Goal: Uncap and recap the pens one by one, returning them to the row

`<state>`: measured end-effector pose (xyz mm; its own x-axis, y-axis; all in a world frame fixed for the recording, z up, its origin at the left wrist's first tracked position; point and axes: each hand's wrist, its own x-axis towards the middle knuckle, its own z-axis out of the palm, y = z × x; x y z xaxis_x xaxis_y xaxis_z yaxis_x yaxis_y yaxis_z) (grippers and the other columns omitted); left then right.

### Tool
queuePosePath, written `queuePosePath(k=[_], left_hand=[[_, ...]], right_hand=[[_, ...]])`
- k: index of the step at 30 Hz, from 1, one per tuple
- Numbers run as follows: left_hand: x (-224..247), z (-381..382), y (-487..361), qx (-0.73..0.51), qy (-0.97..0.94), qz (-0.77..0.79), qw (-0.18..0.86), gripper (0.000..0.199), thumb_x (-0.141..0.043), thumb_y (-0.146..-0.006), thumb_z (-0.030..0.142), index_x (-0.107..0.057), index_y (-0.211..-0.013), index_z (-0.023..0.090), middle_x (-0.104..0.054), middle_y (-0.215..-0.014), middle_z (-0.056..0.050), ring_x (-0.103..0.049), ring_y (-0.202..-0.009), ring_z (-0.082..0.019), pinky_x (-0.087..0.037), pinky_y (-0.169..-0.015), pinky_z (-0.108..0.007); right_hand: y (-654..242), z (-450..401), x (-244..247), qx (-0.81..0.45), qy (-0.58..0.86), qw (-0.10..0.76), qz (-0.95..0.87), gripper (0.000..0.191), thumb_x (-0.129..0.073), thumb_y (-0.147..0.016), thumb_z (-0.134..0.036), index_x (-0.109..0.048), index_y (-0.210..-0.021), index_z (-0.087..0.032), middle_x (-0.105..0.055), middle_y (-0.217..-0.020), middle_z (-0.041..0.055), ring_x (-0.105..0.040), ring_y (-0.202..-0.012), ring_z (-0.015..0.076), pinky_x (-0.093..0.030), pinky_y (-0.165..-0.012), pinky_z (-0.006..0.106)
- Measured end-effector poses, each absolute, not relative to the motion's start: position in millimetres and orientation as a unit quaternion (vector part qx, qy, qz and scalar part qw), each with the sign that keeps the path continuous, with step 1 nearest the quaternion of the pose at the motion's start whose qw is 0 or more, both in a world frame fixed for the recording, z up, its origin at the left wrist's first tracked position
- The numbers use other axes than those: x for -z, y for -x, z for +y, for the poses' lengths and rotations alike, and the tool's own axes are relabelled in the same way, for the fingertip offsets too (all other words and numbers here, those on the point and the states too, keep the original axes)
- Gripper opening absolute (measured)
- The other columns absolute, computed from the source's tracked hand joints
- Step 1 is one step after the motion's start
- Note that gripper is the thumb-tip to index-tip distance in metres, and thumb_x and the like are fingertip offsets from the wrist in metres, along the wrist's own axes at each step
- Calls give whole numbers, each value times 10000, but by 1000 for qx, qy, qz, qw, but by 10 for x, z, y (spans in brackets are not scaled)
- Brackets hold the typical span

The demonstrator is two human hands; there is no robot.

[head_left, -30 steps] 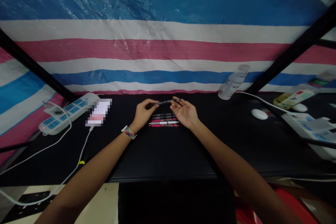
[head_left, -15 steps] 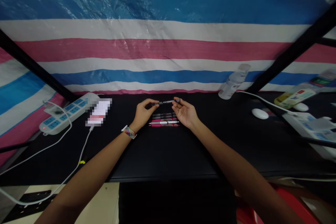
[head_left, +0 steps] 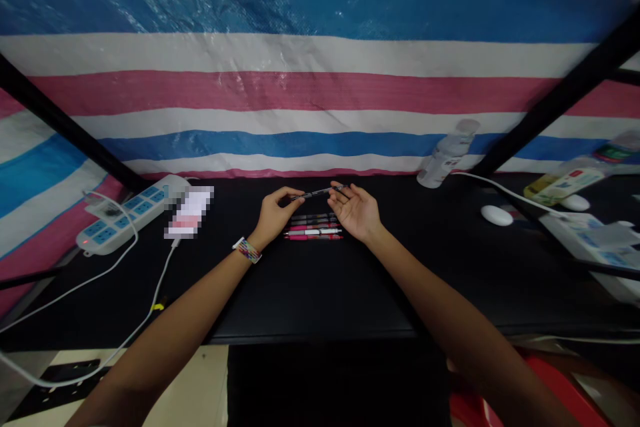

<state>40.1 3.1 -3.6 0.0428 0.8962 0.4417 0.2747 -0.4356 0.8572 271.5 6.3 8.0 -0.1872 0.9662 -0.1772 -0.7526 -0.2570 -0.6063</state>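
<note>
A dark pen with a clear barrel (head_left: 317, 193) is held above the black tabletop, its left end pinched between the thumb and fingers of my left hand (head_left: 275, 215). At the pen's right end is my right hand (head_left: 358, 211), palm turned up and fingers loosely spread; whether they grip the pen is hard to make out. Just below, several pens lie side by side in a row: dark ones (head_left: 314, 220), a white one (head_left: 320, 232) and a pink one (head_left: 303, 237) nearest me.
To the left are a power strip (head_left: 107, 230), a phone (head_left: 189, 213) and a white cable (head_left: 163, 273). Rightward stand a clear bottle (head_left: 447, 155), a white mouse-like object (head_left: 497, 215), a tilted bottle (head_left: 565, 181) and another power strip (head_left: 595, 233). Striped sheeting (head_left: 320, 93) hangs behind.
My right hand has shifted slightly right and its fingers have opened more. The pen's right end is tilted up a little more. My left hand has hardly moved.
</note>
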Motion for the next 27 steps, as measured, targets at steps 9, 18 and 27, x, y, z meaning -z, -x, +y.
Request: queuePosePath(k=[9, 18, 27], left_hand=[[-4, 32, -376, -513, -674, 453, 278, 449, -640, -1036, 495, -694, -687, 218, -735, -750, -33, -677, -774, -217, -509, -750, -338], [68, 74, -342, -453, -724, 463, 238, 104, -768, -934, 333, -823, -904, 250, -821, -956, -50, -704, -914, -256, -517, -871, -400], [45, 66, -318, -391, -774, 464, 179, 77, -788, -898, 266, -812, -825, 272, -784, -840, -42, -651, -862, -272, -478, -864, -425]], right_hand=[[-2824, 150, 26, -555, 376, 589, -452, 259, -916, -755, -357, -807, -926, -196, -758, -811, 30, -671, -664, 154, -594, -601, 285], [-2967, 191, 57, -342, 448, 459, -687, 95, -749, -755, -203, -829, -799, -229, -752, -753, 15, -645, -693, 172, -493, -671, 305], [-3018, 170, 64, -299, 415, 405, -758, 145, -740, -786, -172, -856, -813, -254, -733, -817, 23, -614, -681, 161, -474, -688, 315]])
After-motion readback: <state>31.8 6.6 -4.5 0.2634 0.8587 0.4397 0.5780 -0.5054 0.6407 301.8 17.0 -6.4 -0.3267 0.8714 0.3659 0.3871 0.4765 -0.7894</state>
